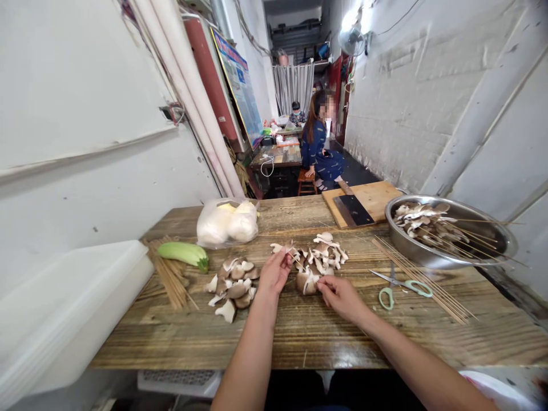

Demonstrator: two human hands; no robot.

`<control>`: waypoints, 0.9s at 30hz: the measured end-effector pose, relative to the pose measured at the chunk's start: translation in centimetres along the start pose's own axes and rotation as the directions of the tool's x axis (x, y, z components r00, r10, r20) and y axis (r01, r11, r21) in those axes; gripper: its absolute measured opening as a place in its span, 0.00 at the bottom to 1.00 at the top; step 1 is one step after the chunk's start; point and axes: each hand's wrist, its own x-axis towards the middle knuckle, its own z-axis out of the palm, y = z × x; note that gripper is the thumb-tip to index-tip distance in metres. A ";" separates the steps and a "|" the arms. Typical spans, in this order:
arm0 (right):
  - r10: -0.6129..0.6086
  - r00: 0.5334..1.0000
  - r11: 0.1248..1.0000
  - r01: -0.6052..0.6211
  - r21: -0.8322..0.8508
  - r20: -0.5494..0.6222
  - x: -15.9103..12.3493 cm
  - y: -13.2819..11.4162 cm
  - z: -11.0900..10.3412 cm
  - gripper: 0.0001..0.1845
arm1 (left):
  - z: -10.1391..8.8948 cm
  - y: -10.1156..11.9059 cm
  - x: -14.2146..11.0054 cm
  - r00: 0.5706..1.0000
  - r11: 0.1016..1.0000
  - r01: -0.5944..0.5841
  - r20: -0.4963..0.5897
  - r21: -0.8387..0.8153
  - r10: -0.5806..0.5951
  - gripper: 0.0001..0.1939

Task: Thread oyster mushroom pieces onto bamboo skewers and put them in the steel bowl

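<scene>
A plank-topped wooden table [342,342] spans the foreground. Beyond it, a tall wall poster [240,80] carries lettering too small to read. White plastic bins [98,308] stand at the table's left end; a stainless-steel basin [449,264] at the right holds skewered oyster mushrooms [422,220]. Beside the basin, a cleaver [353,210] lies on a wooden cutting board [381,200]. Near the far edge sits a filled clear plastic bag [226,222]; a pale green zucchini [183,254] rests on a bundle of bamboo sticks [169,279].

The left hand [274,272] pinches a thin bamboo skewer [297,262] between its fingertips, above the mushroom pile [327,254] at mid-table. The right hand [341,295] pinches the edge of an oyster mushroom [306,282] just in front of that pile. Green-handled scissors [402,285] lie open, right of the right hand.
</scene>
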 end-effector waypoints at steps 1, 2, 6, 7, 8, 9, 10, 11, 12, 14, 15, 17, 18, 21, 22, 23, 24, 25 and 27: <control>-0.001 1.000 1.000 0.001 0.001 -0.001 0.0 0.0 0.0 0.15 | 0.0 0.0 0.0 1.000 1.000 0.005 0.001 -0.007 -0.005 0.03; -0.003 1.000 1.000 0.003 0.004 -0.004 0.0 0.1 0.0 0.15 | 0.0 0.0 0.0 1.000 1.000 0.010 0.000 -0.014 -0.010 0.03; -0.003 1.000 1.000 0.003 0.016 -0.010 0.0 0.0 0.1 0.15 | -0.1 0.0 0.2 1.000 0.999 0.024 0.000 -0.022 -0.024 0.02; -0.002 1.000 1.000 0.002 0.019 -0.009 0.0 0.0 0.1 0.15 | -0.1 0.0 0.2 1.000 0.999 0.025 -0.001 -0.022 -0.025 0.03; -0.002 1.000 1.000 0.002 0.023 -0.006 0.0 -0.1 0.1 0.15 | -0.2 0.0 0.2 1.000 0.999 0.026 -0.003 -0.023 -0.026 0.03; -0.002 1.000 1.000 0.002 0.027 -0.005 0.0 -0.1 0.1 0.15 | -0.2 0.0 0.2 1.000 0.999 0.028 -0.004 -0.023 -0.028 0.03; -0.004 1.000 0.999 0.004 0.033 -0.005 0.0 -0.1 0.1 0.15 | -0.2 0.0 0.2 1.000 0.999 0.030 -0.004 -0.023 -0.030 0.02; -0.006 1.000 0.999 0.006 0.038 -0.006 0.0 -0.1 0.1 0.15 | -0.2 0.0 0.3 0.999 0.999 0.032 -0.003 -0.021 -0.032 0.02; -0.007 1.000 0.999 0.007 0.042 -0.007 0.1 -0.1 0.1 0.15 | -0.3 0.0 0.3 0.999 0.999 0.033 -0.003 -0.020 -0.033 0.01; -0.006 1.000 0.999 0.006 0.041 -0.004 0.1 0.0 0.2 0.15 | -0.3 0.0 0.3 0.999 0.999 0.032 -0.003 -0.019 -0.032 0.02; -0.004 1.000 0.999 0.004 0.038 -0.003 0.1 0.0 0.2 0.15 | -0.3 0.0 0.3 0.999 0.999 0.033 -0.003 -0.018 -0.033 0.02; 0.002 1.000 1.000 -0.002 0.031 0.000 0.1 0.2 0.2 0.15 | -0.3 0.0 0.3 0.999 0.999 0.040 0.003 -0.015 -0.040 0.03; 0.006 1.000 1.000 -0.006 0.027 0.001 0.1 0.2 0.2 0.14 | -0.2 0.0 0.3 0.999 0.999 0.047 0.011 -0.011 -0.047 0.03; 0.013 1.000 1.000 -0.013 0.022 0.000 0.1 0.4 0.3 0.14 | -0.2 0.0 0.2 0.997 0.998 0.068 0.042 0.004 -0.068 0.03; 0.014 1.000 1.000 -0.014 0.023 -0.004 0.1 0.4 0.3 0.15 | -0.2 0.0 0.1 0.996 0.997 0.075 0.052 0.009 -0.075 0.03; 0.016 1.000 1.000 -0.016 0.027 -0.008 0.0 0.4 0.3 0.15 | -0.2 0.0 0.1 0.995 0.997 0.082 0.063 0.012 -0.083 0.03; 0.019 1.000 0.999 -0.019 0.033 -0.011 0.0 0.4 0.3 0.15 | -0.2 0.0 0.1 0.993 0.996 0.089 0.072 0.014 -0.090 0.03; 0.024 1.000 0.999 -0.023 0.039 -0.012 0.0 0.3 0.3 0.15 | -0.2 0.0 0.2 0.992 0.995 0.096 0.081 0.015 -0.097 0.03; 0.031 1.000 0.998 -0.031 0.056 -0.003 0.0 0.3 0.3 0.15 | -0.2 0.1 0.2 0.990 0.994 0.106 0.094 0.012 -0.107 0.04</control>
